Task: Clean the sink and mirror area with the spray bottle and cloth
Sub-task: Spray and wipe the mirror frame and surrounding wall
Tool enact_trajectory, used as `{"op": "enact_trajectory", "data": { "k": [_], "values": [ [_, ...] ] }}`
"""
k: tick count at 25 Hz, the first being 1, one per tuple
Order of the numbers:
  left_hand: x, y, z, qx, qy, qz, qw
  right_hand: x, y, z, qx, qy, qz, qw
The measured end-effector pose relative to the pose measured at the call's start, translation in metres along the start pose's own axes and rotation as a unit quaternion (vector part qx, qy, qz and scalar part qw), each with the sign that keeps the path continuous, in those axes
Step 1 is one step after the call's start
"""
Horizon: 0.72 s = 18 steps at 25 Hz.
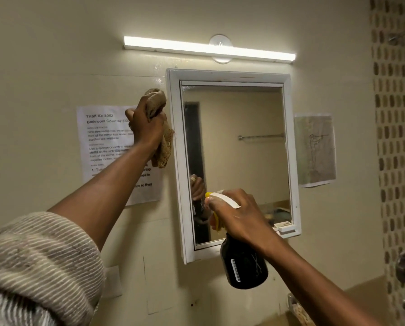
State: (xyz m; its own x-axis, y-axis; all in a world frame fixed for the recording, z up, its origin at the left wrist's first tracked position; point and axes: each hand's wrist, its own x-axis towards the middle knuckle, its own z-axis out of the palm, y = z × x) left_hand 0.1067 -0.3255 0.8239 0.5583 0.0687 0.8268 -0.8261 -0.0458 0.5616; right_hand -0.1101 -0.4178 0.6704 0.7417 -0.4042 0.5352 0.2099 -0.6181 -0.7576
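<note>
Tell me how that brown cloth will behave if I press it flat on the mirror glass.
Probably floppy: the cloth bunches in the left hand and its loose end droops. It looks light, so it should flatten easily against the mirror.

Your left forearm covers the lower right text of the white printed task sheet (102, 147), your right hand (238, 215) hides the neck of the black spray bottle with the yellow-and-white trigger head (243, 267), and the sheet's small print is too blurred to read.

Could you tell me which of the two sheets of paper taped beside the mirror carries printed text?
The sheet left of the mirror, the printed sheet, partly behind the left hand. The right sheet shows only a line drawing.
</note>
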Motion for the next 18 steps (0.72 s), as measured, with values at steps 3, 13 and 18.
{"op": "enact_trajectory", "data": {
  "k": [3, 13, 18],
  "values": [
    [0.002, 0.003, 0.006, 0.011, -0.007, 0.023, 1.000, -0.003, -0.006, -0.007, 0.012, 0.006, -0.014, 1.000],
    [0.060, 0.047, 0.011, 0.139, -0.004, 0.095, 0.986, 0.012, 0.015, -0.014, 0.109, 0.031, 0.006, 0.994],
    [0.078, 0.028, 0.006, 0.126, -0.180, 0.146, 0.964, 0.029, 0.012, -0.016, 0.112, 0.032, -0.005, 0.993]
  ]
}}
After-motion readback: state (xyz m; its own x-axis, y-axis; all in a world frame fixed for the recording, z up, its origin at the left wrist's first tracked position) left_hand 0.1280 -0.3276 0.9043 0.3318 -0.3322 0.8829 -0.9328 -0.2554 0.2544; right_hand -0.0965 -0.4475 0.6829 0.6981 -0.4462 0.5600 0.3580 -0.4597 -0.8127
